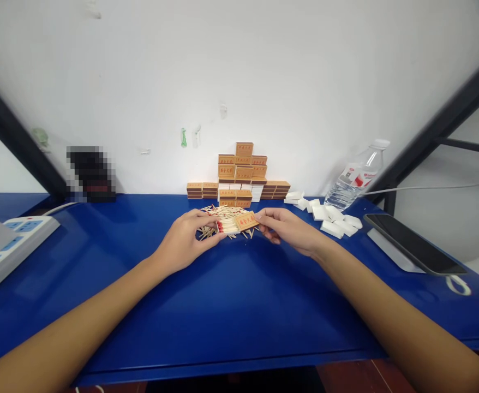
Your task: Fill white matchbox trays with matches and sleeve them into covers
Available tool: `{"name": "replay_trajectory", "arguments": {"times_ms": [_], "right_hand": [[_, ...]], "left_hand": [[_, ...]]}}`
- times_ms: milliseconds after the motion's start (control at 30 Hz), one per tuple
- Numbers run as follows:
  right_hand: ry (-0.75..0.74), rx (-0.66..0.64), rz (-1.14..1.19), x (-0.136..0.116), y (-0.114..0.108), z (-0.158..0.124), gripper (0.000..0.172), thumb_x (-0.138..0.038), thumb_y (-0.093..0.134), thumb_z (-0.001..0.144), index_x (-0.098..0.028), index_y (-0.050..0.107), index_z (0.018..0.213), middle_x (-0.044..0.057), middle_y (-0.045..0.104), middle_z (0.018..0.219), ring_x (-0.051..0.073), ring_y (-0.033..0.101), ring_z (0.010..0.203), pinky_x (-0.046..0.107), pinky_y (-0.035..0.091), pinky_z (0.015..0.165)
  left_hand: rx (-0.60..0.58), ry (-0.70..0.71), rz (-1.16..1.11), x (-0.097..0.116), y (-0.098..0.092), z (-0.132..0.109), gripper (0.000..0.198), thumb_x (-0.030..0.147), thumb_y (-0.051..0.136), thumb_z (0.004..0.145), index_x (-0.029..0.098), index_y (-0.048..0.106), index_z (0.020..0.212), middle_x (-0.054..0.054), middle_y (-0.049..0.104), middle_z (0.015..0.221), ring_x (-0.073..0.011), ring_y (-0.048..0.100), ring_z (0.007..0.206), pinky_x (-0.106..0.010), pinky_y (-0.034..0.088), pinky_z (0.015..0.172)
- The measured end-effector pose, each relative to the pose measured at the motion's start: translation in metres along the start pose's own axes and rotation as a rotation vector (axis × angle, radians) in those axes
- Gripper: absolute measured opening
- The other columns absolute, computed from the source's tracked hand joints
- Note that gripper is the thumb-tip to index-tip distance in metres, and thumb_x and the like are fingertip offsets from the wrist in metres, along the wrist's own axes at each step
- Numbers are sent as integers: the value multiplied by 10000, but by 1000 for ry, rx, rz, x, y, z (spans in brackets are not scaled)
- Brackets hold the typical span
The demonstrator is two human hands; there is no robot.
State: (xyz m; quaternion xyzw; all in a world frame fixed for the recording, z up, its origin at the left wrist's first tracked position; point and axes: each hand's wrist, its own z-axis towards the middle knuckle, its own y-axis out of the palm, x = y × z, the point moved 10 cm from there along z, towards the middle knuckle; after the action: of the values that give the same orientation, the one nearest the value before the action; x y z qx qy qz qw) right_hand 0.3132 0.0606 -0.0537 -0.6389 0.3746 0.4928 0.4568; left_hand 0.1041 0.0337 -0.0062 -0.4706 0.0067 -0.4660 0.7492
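Note:
Between thumb and fingers, my left hand (190,236) grips a white matchbox tray (230,228) filled with red-tipped matches. My right hand (283,226) pinches the orange-brown matchbox sleeve (246,220), which has red characters printed on it. The sleeve covers the right end of the tray, and the match heads show at the left end. Behind and beneath the tray, loose matches (227,213) are spread in a pile on the blue table (239,311). Just beyond the pile stands a stack of matchboxes (243,172) against the wall.
At the right lie several small white trays (333,218), a tilted water bottle (356,174) and a phone (415,243) on a white stand. A power strip (16,245) is at the left. A dark blurred object (92,173) leans on the wall. Dark metal posts flank both sides.

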Motion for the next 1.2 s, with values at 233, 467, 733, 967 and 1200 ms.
{"name": "replay_trajectory", "arguments": {"times_ms": [233, 467, 733, 967, 1200], "right_hand": [[-13, 28, 77, -3, -1, -2, 327, -431, 681, 977, -221, 632, 1223, -31, 556, 715, 109, 478, 571, 248, 303, 474], [-66, -11, -38, -9, 8, -5, 398, -488, 583, 1035, -190, 696, 1273, -32, 497, 681, 119, 445, 581, 259, 351, 497], [-82, 35, 106, -6, 11, -4, 315, -458, 585, 1038, -198, 709, 1166, -32, 439, 736, 100, 421, 573, 259, 299, 477], [-101, 36, 84, -9, 19, -7, 320, -470, 577, 1039, -199, 716, 1137, -20, 465, 726, 105, 427, 570, 257, 320, 471], [-150, -45, -19, -9, 37, -8, 524, -572, 499, 1055, -179, 675, 1354, -24, 485, 683, 127, 446, 562, 263, 382, 487]], "left_hand": [[4, -27, -54, -2, -3, 1, 267, 408, 771, 946, 229, 790, 1143, -79, 750, 1127, -215, 727, 978, -397, 617, 877], [18, -78, -99, -8, -3, 1, 301, 391, 775, 946, 228, 774, 1200, -83, 762, 1162, -222, 741, 1031, -389, 635, 895], [61, -137, -126, -13, -6, 0, 284, 313, 793, 932, 222, 775, 1200, -76, 760, 1164, -212, 756, 1027, -396, 638, 939], [73, -148, -129, -14, -8, 0, 296, 340, 787, 938, 239, 773, 1216, -69, 763, 1143, -211, 752, 1004, -403, 638, 934], [17, -75, -141, -2, 1, -2, 348, 416, 765, 954, 278, 767, 1273, -78, 751, 1200, -242, 722, 1092, -459, 609, 994]]}}
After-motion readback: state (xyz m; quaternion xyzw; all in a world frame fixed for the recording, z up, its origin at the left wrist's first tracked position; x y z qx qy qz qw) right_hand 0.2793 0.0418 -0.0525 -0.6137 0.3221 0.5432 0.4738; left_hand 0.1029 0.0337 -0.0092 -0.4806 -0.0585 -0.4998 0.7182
